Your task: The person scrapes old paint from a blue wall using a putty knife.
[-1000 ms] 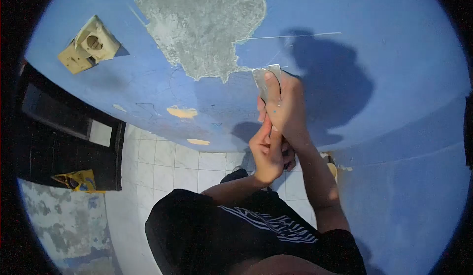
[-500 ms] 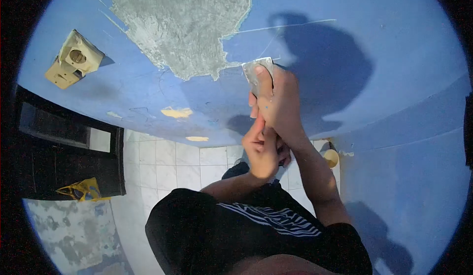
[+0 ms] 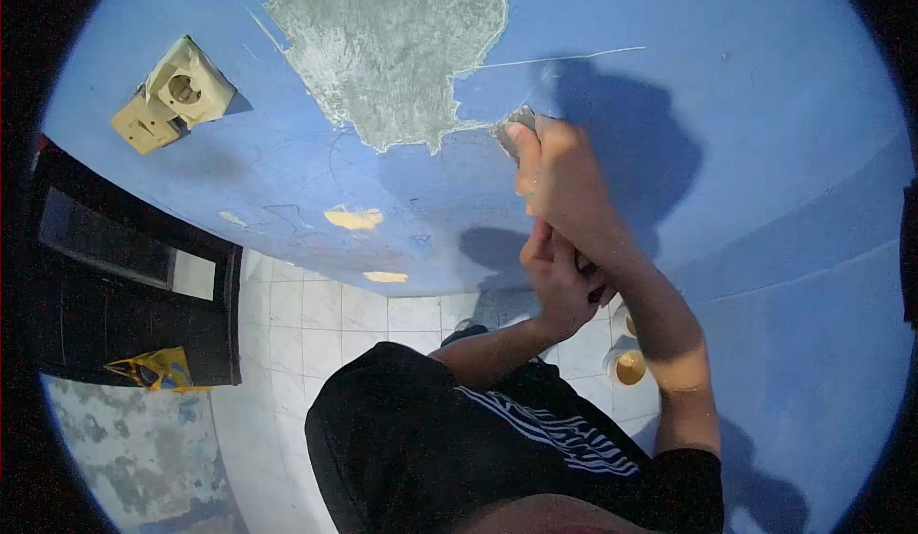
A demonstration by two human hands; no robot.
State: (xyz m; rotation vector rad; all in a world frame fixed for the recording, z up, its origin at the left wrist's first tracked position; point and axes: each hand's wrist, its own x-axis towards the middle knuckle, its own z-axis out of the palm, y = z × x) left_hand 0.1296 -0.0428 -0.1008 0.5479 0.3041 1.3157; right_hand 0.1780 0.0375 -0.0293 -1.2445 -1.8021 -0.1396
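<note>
My right hand (image 3: 569, 175) is closed on a metal scraper (image 3: 516, 130), thumb pressed flat along the blade. The blade's edge is at the blue wall (image 3: 765, 104), just right of the lower tip of a bare grey patch (image 3: 392, 46) where the paint is gone. A thin white scratch line (image 3: 564, 59) runs across the paint above the blade. Below my right wrist, my left hand (image 3: 564, 290) is closed, with a dark thing (image 3: 595, 293) showing between its fingers; I cannot tell what it is.
A double wall socket (image 3: 177, 99) hangs tilted on the upper left. Cream patches (image 3: 354, 218) mark the lower wall. On the white tiled floor (image 3: 363, 328), a tub with tan contents (image 3: 630, 369) stands near my right forearm. A dark door (image 3: 115, 285) with a yellow bag (image 3: 158, 370) is at left.
My right hand and the scraper have shifted slightly right, and the blade is now more hidden by the fingers. My left hand has moved right and down. The tub has come into fuller view.
</note>
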